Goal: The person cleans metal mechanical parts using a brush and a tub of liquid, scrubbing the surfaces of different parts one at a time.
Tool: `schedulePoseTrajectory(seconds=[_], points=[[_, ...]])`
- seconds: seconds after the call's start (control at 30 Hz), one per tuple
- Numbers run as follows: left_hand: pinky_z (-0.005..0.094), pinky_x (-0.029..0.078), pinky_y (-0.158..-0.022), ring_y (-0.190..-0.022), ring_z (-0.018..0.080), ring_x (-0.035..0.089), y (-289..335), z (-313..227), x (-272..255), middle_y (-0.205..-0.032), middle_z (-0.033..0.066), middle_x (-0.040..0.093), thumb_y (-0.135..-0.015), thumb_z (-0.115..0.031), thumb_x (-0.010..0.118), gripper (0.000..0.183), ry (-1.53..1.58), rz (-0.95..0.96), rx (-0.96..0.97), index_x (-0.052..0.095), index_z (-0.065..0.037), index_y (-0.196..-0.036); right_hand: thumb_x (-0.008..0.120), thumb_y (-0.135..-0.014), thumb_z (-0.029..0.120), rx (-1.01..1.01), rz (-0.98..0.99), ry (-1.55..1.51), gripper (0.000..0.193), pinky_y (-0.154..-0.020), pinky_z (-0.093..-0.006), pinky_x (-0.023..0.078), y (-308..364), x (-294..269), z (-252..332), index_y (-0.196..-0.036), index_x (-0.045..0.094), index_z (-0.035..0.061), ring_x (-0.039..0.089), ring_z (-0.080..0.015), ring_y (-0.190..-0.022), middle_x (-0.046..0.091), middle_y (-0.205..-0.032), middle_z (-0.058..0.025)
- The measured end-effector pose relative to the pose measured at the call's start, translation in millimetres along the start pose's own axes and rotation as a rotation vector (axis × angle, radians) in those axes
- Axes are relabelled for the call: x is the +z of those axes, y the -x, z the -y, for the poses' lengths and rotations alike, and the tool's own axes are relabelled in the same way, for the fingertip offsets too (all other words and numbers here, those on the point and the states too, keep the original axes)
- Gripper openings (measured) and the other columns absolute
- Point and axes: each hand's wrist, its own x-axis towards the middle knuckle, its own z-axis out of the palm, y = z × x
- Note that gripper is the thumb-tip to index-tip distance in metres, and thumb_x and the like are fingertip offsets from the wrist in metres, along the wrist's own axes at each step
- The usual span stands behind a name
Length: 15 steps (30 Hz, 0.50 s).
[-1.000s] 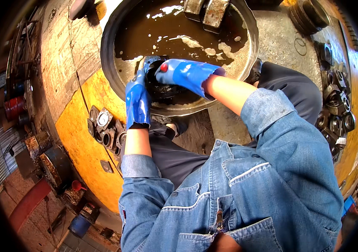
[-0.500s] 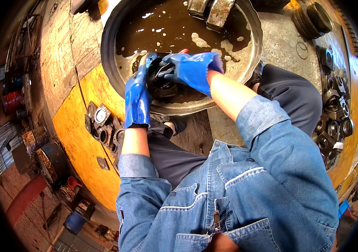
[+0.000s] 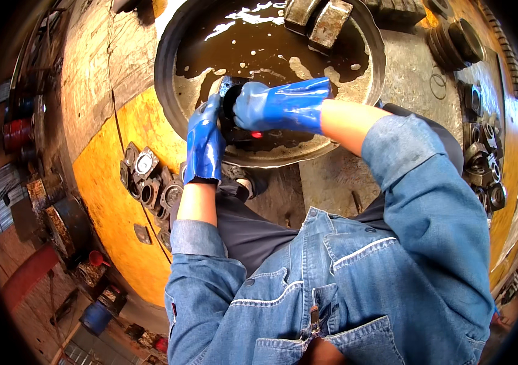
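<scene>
My left hand (image 3: 205,143), in a blue rubber glove, grips the left side of a dark metal housing (image 3: 233,135) with a round bore. The housing is tilted over the near part of a wide metal basin (image 3: 165,85) holding murky brown liquid. Over the bore, my right hand (image 3: 258,108), gloved in the same blue, is closed in a fist. A red-ended tool (image 3: 258,134) pokes out below that fist; the rest of it is hidden, so its kind cannot be made out.
Two metal blocks (image 3: 330,24) rest at the basin's far side. Several dark housings (image 3: 149,182) lie on the yellow sheet at left, and more metal parts (image 3: 481,164) line the right. Thick metal rings (image 3: 456,44) stand at far right, near a thin wire ring (image 3: 438,86).
My right hand has turned over the bore, and the tool's red end has gone from above the glove to below it. My left hand keeps its hold on the housing.
</scene>
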Motion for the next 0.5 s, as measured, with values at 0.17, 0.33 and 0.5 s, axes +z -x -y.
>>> schedulePoseTrajectory(seconds=[0.17, 0.33, 0.5], points=[[0.0298, 0.051, -0.092, -0.102, 0.0181, 0.064, -3.5, 7.2, -15.1, -0.117, 0.0112, 0.071, -0.105, -0.042, 0.062, 0.052, -0.066, 0.035, -0.063, 0.068, 0.003, -0.128, 0.054, -0.099, 0.030, -0.030, -0.252, -0.081, 0.032, -0.083, -0.0448, 0.058, 16.5, -5.1, 2.5, -0.106, 0.076, 0.0069, 0.074, -0.0318, -0.097, 0.077, -0.099, -0.0114], [0.0309, 0.054, -0.085, -0.093, 0.0186, 0.066, -20.9, 21.0, -10.9, -0.108, 0.0115, 0.072, -0.102, -0.040, 0.066, 0.051, -0.049, -0.027, -0.062, 0.069, 0.005, -0.124, 0.064, -0.093, 0.027, 0.167, -0.238, -0.208, 0.026, -0.087, -0.0447, 0.058, 13.9, 12.3, -7.9, -0.115, 0.074, 0.0169, 0.073, -0.0340, -0.101, 0.076, -0.110, -0.0121], [0.0331, 0.054, -0.085, -0.091, 0.0200, 0.068, -39.0, 38.3, -24.8, -0.107, 0.0134, 0.074, -0.101, -0.042, 0.066, 0.053, -0.159, -0.062, -0.051, 0.070, 0.007, -0.121, 0.072, -0.087, 0.032, 0.396, -0.242, -0.979, 0.035, -0.089, -0.0429, 0.056, 0.3, 27.7, -10.1, -0.118, 0.075, 0.0162, 0.072, -0.0338, -0.104, 0.077, -0.110, -0.0124]])
